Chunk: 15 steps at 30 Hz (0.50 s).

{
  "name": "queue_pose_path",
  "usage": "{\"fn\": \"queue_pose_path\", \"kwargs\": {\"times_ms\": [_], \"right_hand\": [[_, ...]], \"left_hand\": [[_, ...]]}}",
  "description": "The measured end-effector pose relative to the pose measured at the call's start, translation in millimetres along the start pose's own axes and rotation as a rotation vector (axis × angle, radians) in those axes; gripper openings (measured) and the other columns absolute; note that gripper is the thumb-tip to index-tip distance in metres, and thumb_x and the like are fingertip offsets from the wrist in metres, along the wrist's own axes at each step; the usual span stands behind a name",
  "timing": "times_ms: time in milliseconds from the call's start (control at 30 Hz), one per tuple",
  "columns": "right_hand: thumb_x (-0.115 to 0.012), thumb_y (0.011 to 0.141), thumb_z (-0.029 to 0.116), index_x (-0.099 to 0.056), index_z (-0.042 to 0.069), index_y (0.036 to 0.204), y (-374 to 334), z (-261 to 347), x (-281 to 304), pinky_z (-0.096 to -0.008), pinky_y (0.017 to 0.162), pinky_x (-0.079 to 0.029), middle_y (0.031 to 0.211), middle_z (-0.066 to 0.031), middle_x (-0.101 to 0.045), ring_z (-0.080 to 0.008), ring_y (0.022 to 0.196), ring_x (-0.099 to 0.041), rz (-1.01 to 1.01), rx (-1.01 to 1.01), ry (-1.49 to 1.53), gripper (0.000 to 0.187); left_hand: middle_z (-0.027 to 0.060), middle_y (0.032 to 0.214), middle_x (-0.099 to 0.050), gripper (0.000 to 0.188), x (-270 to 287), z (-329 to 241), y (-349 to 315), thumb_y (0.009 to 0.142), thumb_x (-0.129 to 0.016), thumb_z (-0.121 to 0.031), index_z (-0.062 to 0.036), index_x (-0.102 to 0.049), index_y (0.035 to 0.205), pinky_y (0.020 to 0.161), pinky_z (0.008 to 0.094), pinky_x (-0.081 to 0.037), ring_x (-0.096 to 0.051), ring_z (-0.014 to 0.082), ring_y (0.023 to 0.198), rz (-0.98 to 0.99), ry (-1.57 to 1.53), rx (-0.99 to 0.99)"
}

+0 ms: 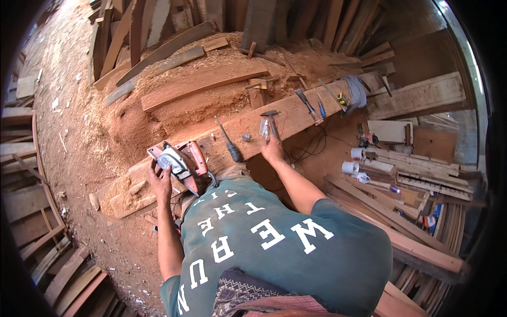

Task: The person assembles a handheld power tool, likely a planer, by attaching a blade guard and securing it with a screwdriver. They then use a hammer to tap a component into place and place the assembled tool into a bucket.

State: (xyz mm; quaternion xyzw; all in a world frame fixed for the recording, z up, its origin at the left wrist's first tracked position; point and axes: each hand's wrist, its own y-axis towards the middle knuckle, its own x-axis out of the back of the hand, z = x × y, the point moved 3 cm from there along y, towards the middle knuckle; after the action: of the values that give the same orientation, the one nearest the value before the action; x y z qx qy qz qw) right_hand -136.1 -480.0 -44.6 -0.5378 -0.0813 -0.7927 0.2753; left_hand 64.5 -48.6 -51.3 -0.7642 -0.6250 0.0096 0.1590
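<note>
My left hand (pixel 161 181) is closed on the side of an electric planer (pixel 178 164) with a grey body and red handle. The planer lies tilted on its side at the near left of a thick wooden plank (pixel 290 113). My right hand (pixel 272 150) pinches a small clear packet (pixel 264 127) just above the plank; its contents are too small to make out. Beside those fingers rests a hammer (pixel 271 117), its handle partly hidden. Between my hands lie a dark-handled screwdriver (pixel 232 149) and a small grey metal part (pixel 246 138).
Farther right on the plank are a chisel (pixel 308 104), a blue-handled screwdriver (pixel 321 109), a yellow tape measure (pixel 342 99) and a coiled grey cord (pixel 356 93). Sawdust (pixel 132 127) heaps beyond the plank. Stacked boards (pixel 401 211) and white cups (pixel 350 167) stand at right.
</note>
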Motion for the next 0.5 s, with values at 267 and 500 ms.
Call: {"fn": "queue_pose_path", "kwargs": {"times_ms": [267,500], "right_hand": [[-0.064,0.089,0.018,-0.065,0.002,0.108,83,-128,53,-0.0518,0.093,-0.053,0.105,-0.0244,-0.071,-0.0432,0.105,-0.068,-0.514,-0.480,0.187,0.025],[-0.076,0.086,0.043,-0.075,-0.002,0.106,153,-111,151,-0.0464,0.090,-0.057,0.110,-0.0232,-0.076,-0.0407,0.106,-0.073,-0.402,-0.688,0.175,0.049]], "left_hand": [[0.0177,0.154,-0.048,0.065,-4,-10,4,0.098,-0.072,-0.010,0.0002,-0.041,0.154,0.107,0.0378,-0.050,-0.058,0.0283,0.131,0.062,-0.005,0.039],[0.0127,0.154,-0.045,0.064,24,18,-10,0.096,-0.072,-0.004,-0.0079,-0.045,0.154,0.096,0.0369,-0.060,-0.058,0.0243,0.128,0.013,-0.079,0.118]]}}
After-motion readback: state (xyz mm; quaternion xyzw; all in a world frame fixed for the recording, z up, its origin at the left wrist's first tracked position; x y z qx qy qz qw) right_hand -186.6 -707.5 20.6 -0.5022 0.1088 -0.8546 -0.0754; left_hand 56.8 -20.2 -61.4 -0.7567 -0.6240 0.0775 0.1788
